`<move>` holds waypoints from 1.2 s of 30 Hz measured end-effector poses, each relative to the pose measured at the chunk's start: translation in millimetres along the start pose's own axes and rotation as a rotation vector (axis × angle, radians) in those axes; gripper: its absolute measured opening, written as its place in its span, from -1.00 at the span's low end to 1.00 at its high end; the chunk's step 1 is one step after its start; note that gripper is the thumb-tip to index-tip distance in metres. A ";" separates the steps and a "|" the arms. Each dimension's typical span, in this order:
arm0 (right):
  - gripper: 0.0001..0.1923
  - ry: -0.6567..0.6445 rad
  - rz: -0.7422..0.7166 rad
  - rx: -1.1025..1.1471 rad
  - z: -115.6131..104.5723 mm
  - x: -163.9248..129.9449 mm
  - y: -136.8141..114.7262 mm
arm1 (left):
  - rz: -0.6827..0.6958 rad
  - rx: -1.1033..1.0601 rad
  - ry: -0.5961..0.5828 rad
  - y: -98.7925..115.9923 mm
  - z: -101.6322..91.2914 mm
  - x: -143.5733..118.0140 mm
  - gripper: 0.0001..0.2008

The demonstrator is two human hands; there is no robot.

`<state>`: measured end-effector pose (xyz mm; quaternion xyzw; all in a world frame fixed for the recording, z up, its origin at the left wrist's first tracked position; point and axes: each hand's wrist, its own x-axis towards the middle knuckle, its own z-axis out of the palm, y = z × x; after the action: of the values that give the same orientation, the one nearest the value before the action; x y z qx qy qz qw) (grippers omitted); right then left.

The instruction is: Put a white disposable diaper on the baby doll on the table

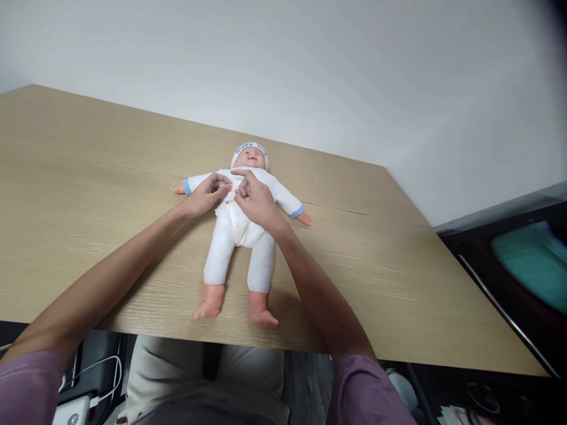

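A baby doll lies on its back on the wooden table, head away from me and feet toward me. It wears a white cap with blue lettering, a white shirt with blue cuffs, and white leggings. At the shirt's front, my left hand has its thumb and fingers pinched together on the cloth. Close beside it, my right hand is closed at the shirt front, with the index finger stretched toward the left hand. The fingers hide part of the doll's chest, where small orange marks show.
The wooden table reaches back to a pale wall. To the right stands a dark object with a teal screen-like surface. Below the front edge are my legs, a white device and a white cable.
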<state>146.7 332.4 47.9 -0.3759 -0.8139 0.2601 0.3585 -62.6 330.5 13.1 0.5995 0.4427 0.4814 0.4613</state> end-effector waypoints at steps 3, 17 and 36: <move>-0.45 0.029 -0.029 0.006 0.0 0.7 3.6 | -0.012 0.035 -0.006 5.5 -1.4 0.8 -0.65; -0.41 0.076 -0.080 -0.022 0.4 1.0 8.2 | -0.056 0.075 -0.175 17.4 -12.0 10.8 -0.48; -0.84 -0.124 -0.124 0.077 -32.5 -145.3 -72.9 | 0.237 0.556 0.023 63.1 50.1 -130.8 -0.71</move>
<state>207.9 178.9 61.8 -0.2941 -0.8456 0.2912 0.3371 -26.7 185.1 47.2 0.7449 0.4897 0.3987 0.2150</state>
